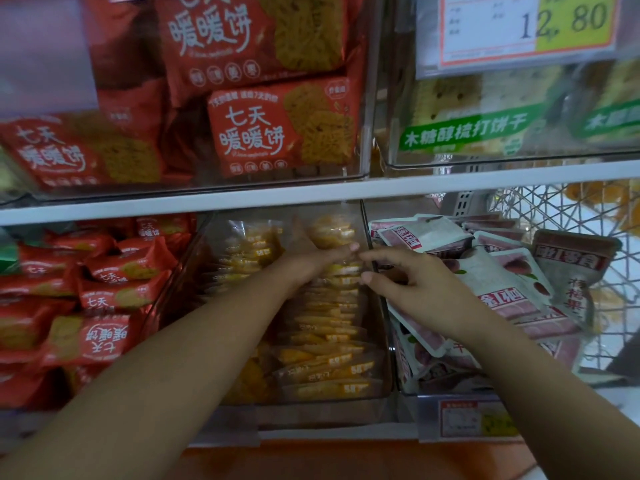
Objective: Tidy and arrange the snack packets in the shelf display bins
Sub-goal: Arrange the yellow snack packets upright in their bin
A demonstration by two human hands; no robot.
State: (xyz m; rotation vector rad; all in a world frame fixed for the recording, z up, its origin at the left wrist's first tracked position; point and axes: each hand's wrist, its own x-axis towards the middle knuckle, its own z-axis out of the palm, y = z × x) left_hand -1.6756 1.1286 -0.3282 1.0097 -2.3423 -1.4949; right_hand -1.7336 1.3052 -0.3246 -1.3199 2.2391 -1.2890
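Note:
A clear middle bin [377, 389] on the lower shelf holds a row of yellow snack packets [325, 362] standing on edge. My left hand [311, 261] reaches deep into this bin, fingers straight, pressing on the packets at the back of the row. My right hand [412, 285] hovers over the clear divider between the middle and right bins, fingers loosely spread and holding nothing. The right bin holds pink and white pouches [502, 282] lying in a loose heap.
Red biscuit packets [104, 299] fill the lower left bin. Above the white shelf rail [346, 194] are bins of larger red packets [277, 126] and green-labelled cracker packs [464, 129], with a price tag [526, 29]. A wire basket [568, 209] stands at the right.

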